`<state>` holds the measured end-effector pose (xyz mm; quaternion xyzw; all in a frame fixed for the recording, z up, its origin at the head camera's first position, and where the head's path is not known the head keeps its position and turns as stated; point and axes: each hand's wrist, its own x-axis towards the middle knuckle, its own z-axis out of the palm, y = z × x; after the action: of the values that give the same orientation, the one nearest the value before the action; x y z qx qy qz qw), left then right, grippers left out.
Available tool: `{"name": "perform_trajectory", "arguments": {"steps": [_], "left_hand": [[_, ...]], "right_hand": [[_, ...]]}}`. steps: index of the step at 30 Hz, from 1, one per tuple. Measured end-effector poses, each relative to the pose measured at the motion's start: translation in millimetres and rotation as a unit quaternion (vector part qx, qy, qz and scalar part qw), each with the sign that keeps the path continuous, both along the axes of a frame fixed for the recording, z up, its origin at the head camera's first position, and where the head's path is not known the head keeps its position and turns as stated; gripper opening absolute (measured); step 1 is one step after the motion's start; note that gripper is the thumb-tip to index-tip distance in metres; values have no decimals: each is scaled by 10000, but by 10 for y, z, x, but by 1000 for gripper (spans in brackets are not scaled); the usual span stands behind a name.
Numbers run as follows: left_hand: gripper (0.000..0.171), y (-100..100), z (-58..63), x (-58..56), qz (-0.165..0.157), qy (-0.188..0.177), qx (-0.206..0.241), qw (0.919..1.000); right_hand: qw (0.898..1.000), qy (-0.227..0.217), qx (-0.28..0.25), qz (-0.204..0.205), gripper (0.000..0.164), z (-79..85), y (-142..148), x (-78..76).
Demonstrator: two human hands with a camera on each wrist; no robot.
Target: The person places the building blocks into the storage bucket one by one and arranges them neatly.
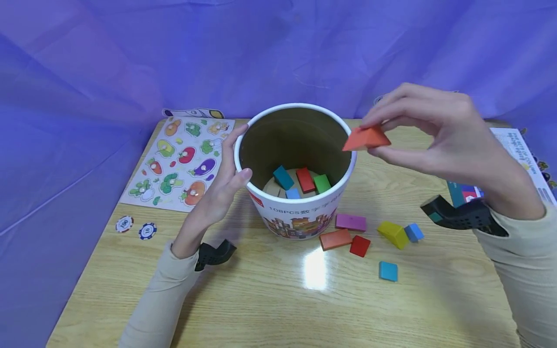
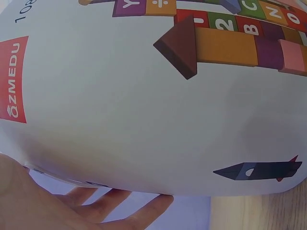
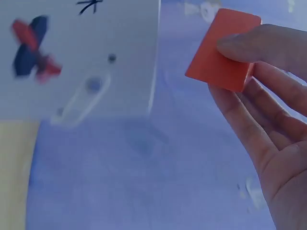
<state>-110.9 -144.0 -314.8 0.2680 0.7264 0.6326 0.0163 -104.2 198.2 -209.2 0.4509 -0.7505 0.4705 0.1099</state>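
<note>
My right hand [image 1: 431, 128] pinches an orange-red triangular block [image 1: 367, 138] between thumb and fingers, at the right rim of a large white bucket [image 1: 300, 217]. In the right wrist view the block [image 3: 223, 50] has the thumb pressed on its flat face. My left hand [image 1: 222, 186] grips the bucket's left side, its thumb over the rim and its fingers [image 2: 112, 203] along the outer wall. Inside the bucket lie a teal block [image 1: 284, 177], a red block [image 1: 305, 180], a green block [image 1: 322, 183] and a light blue block [image 1: 293, 194].
In front of the bucket lie a magenta block [image 1: 350, 222], an orange block [image 1: 335, 239], a red block [image 1: 359, 246], a yellow block [image 1: 393, 234] and blue ones. A vegetable puzzle board [image 1: 174, 166] and two poker chips [image 1: 148, 231] are at left. A booklet [image 1: 522, 154] lies at right.
</note>
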Motion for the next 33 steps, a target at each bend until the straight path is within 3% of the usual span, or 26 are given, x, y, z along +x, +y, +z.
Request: {"name": "perform_trajectory", "arguments": {"steps": [4, 12, 21, 33], "left_hand": [[89, 9, -2, 7, -6, -6, -74, 10000], [93, 5, 13, 23, 32, 17, -105, 9999], [91, -15, 2, 29, 32, -10, -121, 9999], [88, -14, 6, 7, 24, 153, -150, 9998]], "right_hand": [[9978, 360, 541, -109, 42, 51, -244, -107], [9995, 54, 305, 0, 37, -44, -484, -231], [9996, -144, 227, -52, 36, -109, -541, -291], [9979, -480, -193, 390, 39, -129, -385, -247]]}}
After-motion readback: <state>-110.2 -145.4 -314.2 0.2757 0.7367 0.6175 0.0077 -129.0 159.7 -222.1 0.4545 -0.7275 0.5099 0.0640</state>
